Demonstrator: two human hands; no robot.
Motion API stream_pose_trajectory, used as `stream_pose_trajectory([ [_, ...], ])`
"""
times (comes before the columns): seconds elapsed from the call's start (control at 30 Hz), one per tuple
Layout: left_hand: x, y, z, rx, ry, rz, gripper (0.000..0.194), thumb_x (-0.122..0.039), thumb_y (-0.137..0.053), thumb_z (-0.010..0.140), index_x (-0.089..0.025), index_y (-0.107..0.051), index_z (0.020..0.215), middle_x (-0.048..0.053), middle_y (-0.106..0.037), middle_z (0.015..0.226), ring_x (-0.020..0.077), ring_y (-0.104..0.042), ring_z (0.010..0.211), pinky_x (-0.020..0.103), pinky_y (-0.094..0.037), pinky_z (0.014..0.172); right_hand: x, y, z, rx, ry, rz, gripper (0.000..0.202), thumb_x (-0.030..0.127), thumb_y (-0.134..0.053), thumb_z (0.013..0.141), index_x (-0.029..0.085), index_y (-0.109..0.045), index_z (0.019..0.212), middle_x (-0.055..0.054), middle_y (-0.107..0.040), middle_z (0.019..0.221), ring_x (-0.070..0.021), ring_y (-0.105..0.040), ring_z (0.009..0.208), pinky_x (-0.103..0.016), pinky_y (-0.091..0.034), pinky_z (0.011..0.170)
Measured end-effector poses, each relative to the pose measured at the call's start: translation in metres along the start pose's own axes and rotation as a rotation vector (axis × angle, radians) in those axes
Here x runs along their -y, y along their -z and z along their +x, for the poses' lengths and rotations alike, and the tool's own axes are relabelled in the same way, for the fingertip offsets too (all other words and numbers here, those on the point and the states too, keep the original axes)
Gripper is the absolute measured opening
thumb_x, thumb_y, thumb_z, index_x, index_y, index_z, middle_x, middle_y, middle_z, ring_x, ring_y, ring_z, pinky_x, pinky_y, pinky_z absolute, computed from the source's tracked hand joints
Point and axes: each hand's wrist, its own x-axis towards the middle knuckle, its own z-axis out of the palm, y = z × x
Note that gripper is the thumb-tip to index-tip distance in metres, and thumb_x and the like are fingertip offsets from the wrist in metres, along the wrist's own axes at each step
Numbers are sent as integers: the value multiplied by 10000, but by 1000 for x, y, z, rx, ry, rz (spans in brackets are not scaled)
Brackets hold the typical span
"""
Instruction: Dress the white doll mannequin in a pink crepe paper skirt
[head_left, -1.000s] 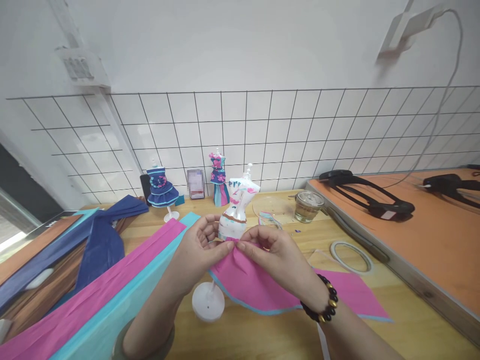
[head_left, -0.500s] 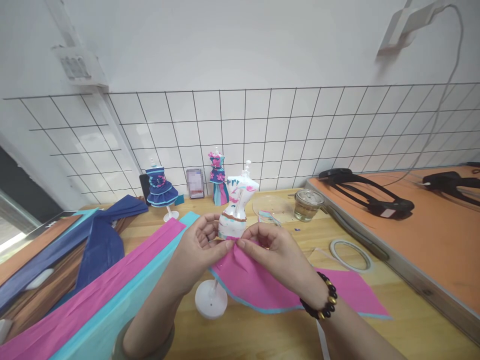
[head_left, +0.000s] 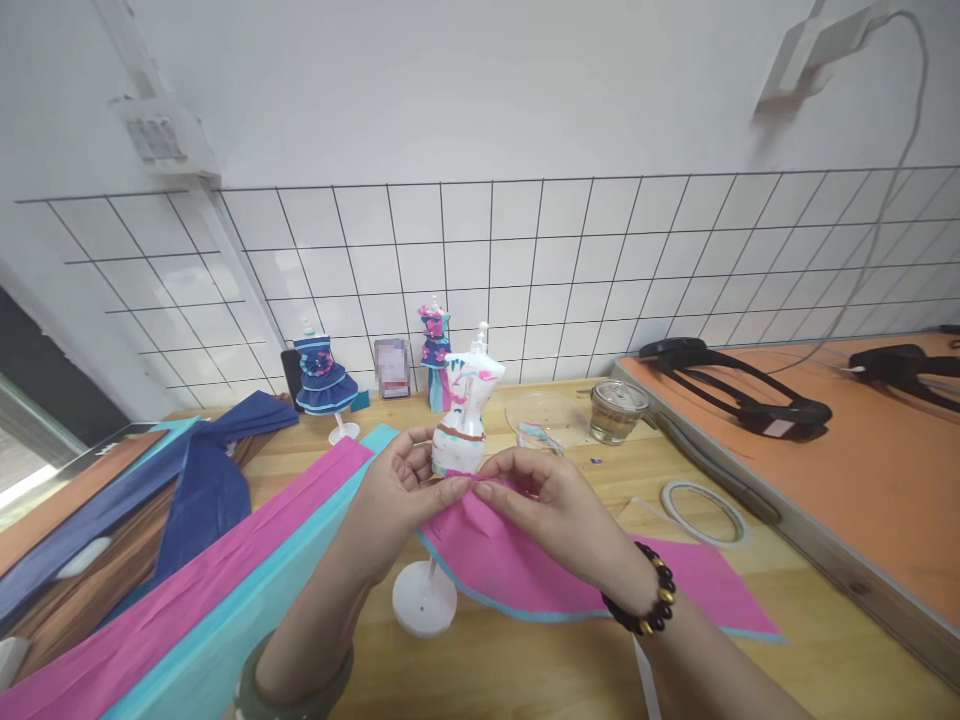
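A small white dress-form mannequin [head_left: 459, 440], marked with pink and blue bits and a brown band at the waist, tilts on its round white base [head_left: 424, 600]. Pink crepe paper [head_left: 517, 570] with a light blue edge hangs from its lower hip and trails to the right over the table. My left hand [head_left: 405, 480] pinches the paper's gathered top edge with the thumb, its other fingers curling behind the mannequin. Right beside it, my right hand [head_left: 544, 500] grips the same edge between thumb and fingers. The fingertips behind the paper are hidden.
Pink and light blue paper strips [head_left: 262, 530] lie left, beside navy paper [head_left: 202, 490] and brown sheets. Two dressed mini mannequins, one in a blue dress [head_left: 322, 375], and a phone [head_left: 392, 367] stand behind. A lidded glass [head_left: 616, 410], tape roll [head_left: 703, 512] and orange board [head_left: 862, 450] are right.
The mannequin's top has shifted slightly to the left. My hands keep their pinch on the pink paper, almost in the same place.
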Motion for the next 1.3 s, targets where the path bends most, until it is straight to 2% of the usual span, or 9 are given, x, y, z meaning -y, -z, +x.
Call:
stream_pose_trajectory([
  [0.23,1,3,1,-31,-11,8,490,-218,-712,698,-161,-465,1118,113,-625,1094,223,-574,1027,322,-450,850,-3,0,0,-78,-38,-62,136,320,-609,784,194,-616,836,-8,-671,822,-139,-598,738,-242,-459,641],
  [0.4,3,8,1,6,-8,-30,466,-210,-695,721,-175,-465,1124,104,-615,1104,210,-567,1017,324,-439,853,1,2,-1,-22,-9,-86,157,342,-590,801,217,-653,872,-2,-682,864,-131,-593,748,-235,-453,650],
  [0.53,3,9,1,29,3,-71,468,-200,-698,718,-179,-470,1127,94,-609,1108,203,-554,1035,315,-430,869,3,4,-1,-30,-20,-129,193,363,-601,789,222,-651,912,-3,-676,878,-134,-584,743,-239,-442,640],
  [0.83,2,8,1,38,12,-79,480,-175,-722,682,-180,-486,1100,84,-609,1087,189,-572,973,276,-448,799,0,2,-2,-42,2,-169,129,282,-612,772,178,-576,704,13,-606,692,-114,-523,631,-225,-384,551],
  [1.07,3,10,2,30,0,-73,471,-171,-715,689,-185,-493,1104,75,-616,1059,185,-572,963,283,-443,812,8,4,-4,68,112,-87,125,223,-529,847,205,-652,838,1,-654,801,-117,-564,725,-230,-427,651],
  [1.23,2,9,1,51,9,-87,523,-163,-715,687,-193,-483,1154,81,-603,1108,201,-545,1042,290,-432,859,7,3,-3,57,192,-79,136,177,-543,836,207,-674,859,-12,-678,868,-127,-596,792,-246,-449,725],
  [1.3,1,8,0,57,17,-100,530,-162,-720,677,-190,-486,1153,86,-599,1125,211,-541,1057,311,-431,880,6,3,-2,42,168,-64,117,186,-561,825,201,-676,843,-11,-685,855,-127,-605,785,-247,-457,728],
])
